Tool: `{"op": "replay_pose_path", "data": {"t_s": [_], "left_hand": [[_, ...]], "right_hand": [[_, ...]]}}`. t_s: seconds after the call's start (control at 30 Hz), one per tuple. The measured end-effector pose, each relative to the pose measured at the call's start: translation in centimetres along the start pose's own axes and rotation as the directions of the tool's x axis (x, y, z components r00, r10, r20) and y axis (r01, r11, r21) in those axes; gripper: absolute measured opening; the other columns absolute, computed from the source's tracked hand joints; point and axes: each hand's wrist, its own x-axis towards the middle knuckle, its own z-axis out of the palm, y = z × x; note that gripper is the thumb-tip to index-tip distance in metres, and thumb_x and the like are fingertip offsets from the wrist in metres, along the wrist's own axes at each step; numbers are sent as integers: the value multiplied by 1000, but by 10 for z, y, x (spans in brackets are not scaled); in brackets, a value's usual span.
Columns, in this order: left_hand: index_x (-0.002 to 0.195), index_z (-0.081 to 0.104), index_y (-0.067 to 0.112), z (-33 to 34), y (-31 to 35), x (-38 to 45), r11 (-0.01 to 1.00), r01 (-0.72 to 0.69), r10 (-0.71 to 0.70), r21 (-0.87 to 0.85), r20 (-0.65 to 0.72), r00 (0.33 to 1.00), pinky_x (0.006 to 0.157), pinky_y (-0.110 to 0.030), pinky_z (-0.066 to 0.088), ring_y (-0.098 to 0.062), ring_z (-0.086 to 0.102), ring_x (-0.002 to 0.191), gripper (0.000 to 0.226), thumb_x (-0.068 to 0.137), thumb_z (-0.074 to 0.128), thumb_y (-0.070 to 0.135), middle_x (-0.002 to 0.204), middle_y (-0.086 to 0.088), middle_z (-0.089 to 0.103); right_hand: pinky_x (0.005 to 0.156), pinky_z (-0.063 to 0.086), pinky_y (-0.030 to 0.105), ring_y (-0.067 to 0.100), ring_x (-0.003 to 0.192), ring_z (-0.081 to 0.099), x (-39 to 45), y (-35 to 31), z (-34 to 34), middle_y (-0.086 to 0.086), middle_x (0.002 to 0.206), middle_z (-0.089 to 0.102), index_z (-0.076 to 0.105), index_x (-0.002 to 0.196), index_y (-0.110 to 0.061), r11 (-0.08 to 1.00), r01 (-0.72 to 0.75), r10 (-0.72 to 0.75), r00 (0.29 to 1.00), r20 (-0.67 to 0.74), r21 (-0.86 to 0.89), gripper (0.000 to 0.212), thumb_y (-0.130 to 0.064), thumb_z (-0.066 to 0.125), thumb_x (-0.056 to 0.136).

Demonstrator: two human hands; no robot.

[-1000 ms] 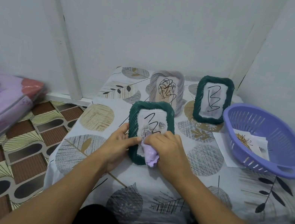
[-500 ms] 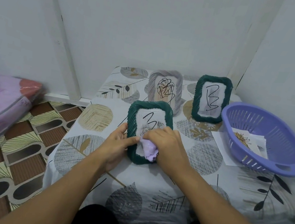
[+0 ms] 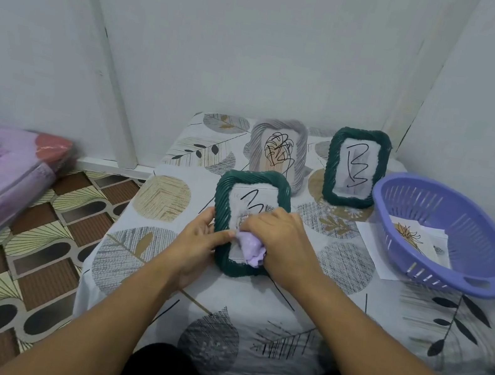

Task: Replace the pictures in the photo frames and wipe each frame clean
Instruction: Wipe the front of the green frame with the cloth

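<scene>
Green photo frame (image 3: 233,185) at table centre: my left hand (image 3: 197,241) grips its 9 o'clock edge, my right hand (image 3: 282,243) clutches a lilac cloth (image 3: 249,247), wiping glass. Next, I judge, the rim.

- left hand (image 3: 196,244) grips near green frame (image 3: 222,212) at its left edge
- right hand (image 3: 282,243) presses lilac cloth (image 3: 250,249) on its glass
- grey frame (image 3: 299,150), second green frame (image 3: 330,169) upright behind
- purple basket (image 3: 493,283) right, papers (image 3: 409,239) inside

Two frames (image 3: 224,203) (image 3: 332,166) were dark green, a third (image 3: 256,146) grey. The cloth (image 3: 249,248) and basket (image 3: 486,289) were lilac. The surface (image 3: 334,308) wore a white leaf print.
</scene>
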Motion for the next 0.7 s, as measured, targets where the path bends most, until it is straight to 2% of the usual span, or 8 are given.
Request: {"op": "replay_pose_path", "data": {"t_s": [0.2,0.3,0.43,0.57,0.7], "left_hand": [[141,50,11,-3,-2,2,1000,13,-13,22,-2,1000,98,-42,58,-35,68,120,48,99,53,-11,127,-19,71],[140,50,11,-2,-2,2,1000,11,-11,6,-9,1000,95,-40,60,-35,68,119,48,99,53,-12,127,-20,71],[140,51,11,-2,-3,2,1000,6,-6,0,-12,1000,94,-35,60,-31,70,117,46,99,51,-12,127,-17,72],[139,50,10,-3,-4,2,1000,13,-13,13,-12,1000,100,-43,56,-34,68,119,45,99,54,-10,127,-19,71],[137,52,12,-3,-3,2,1000,20,-20,21,-25,999,99,-44,56,-35,68,119,44,99,54,-10,125,-19,72]], "right_hand": [[72,34,37,15,85,46,-24,0,10,-14,93,66,65,97,-28,1000,-4,4,1000,21,20,24,-23,59,75],[72,32,37,16,86,47,-16,2,8,-14,93,66,67,99,-27,1000,29,-29,999,27,3,25,-16,67,76],[71,31,38,19,84,48,1,0,2,-12,88,65,66,93,-25,999,36,-36,999,-15,-11,22,-13,57,77],[72,32,37,15,85,45,-17,-1,10,-14,91,65,65,96,-27,1000,23,-23,1000,19,4,23,-17,67,76],[71,26,35,15,82,42,-23,-1,7,-15,90,66,67,95,-26,998,63,-64,997,43,26,23,-25,52,79]]}}
